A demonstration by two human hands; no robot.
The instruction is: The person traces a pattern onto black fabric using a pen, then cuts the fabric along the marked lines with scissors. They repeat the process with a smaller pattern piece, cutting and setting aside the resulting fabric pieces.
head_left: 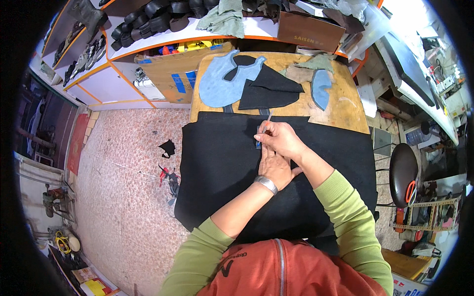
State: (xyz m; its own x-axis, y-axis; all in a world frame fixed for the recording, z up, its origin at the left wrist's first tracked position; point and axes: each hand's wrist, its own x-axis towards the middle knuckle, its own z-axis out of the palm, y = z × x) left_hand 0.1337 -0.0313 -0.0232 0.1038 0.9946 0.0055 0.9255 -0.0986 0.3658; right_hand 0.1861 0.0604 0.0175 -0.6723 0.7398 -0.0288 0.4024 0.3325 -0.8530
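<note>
A large black fabric sheet (217,163) covers the near part of the wooden table. My left hand (274,170), with a silver bracelet at its wrist, lies flat on the fabric. Its stretched fingers reach a small dark blue piece (257,140) and seem to press on it. My right hand (281,139) is closed around a slim silver pen (269,116), held just above the left fingers. The pen's tip is hidden by the hand. Beyond the sheet lie a light blue cut piece (212,81), a black folded piece (271,90) and a smaller blue piece (321,89).
Shelves with dark shoe forms (153,19) and a brown box (311,29) stand behind the table (345,111). A black stool (403,172) holding orange-handled scissors (411,191) is at the right. Black scraps (168,148) lie on the floor at left.
</note>
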